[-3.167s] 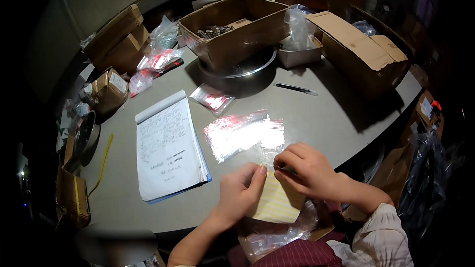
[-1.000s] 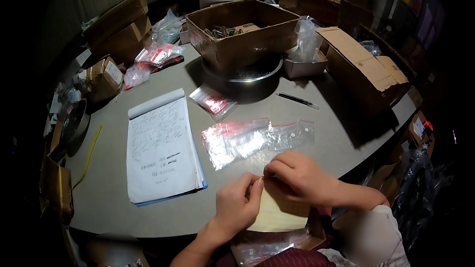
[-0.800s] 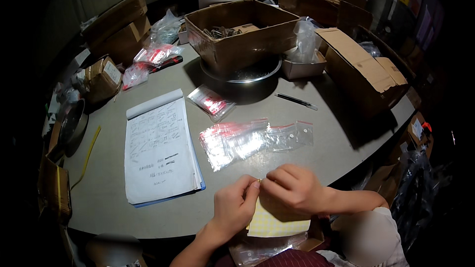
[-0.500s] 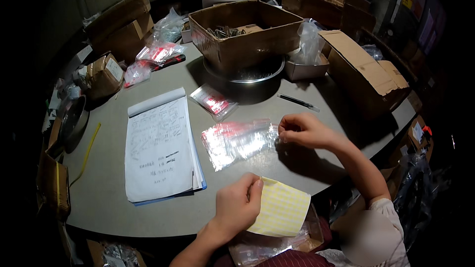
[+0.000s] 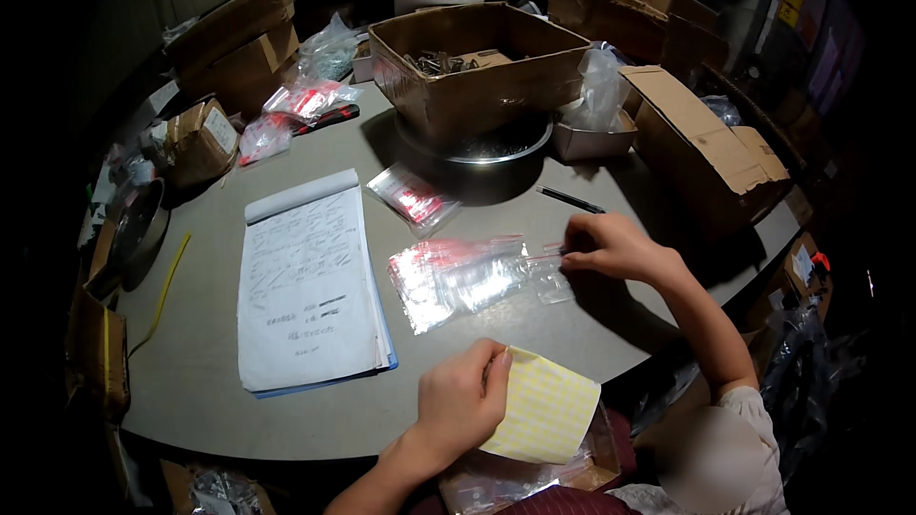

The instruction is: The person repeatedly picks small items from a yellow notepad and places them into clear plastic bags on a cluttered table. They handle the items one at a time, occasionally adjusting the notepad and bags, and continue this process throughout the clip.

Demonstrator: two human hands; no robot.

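Note:
My left hand (image 5: 465,393) is closed on one edge of a yellow-and-white checked sheet, which looks like a sticker sheet (image 5: 541,407), over the table's near edge. To its upper right, my right hand (image 5: 611,246) is closed, its fingertips pinching the edge of a small clear zip bag (image 5: 550,281) with a red strip. Left of that bag lies a fanned row of clear zip bags (image 5: 453,281), shiny with glare. A box of clear bags (image 5: 515,488) sits below the sheet, by my lap.
A handwritten notepad (image 5: 310,296) lies to the left. Behind are a bundled bag pack (image 5: 412,198), a black pen (image 5: 570,199), and a carton of metal parts (image 5: 477,86) on a metal bowl (image 5: 487,154). Another carton (image 5: 701,138) stands right; a yellow strap (image 5: 167,286) lies far left.
My right hand has shifted slightly right, drawing one clear bag apart from the fanned row. My left hand keeps its hold on the sheet.

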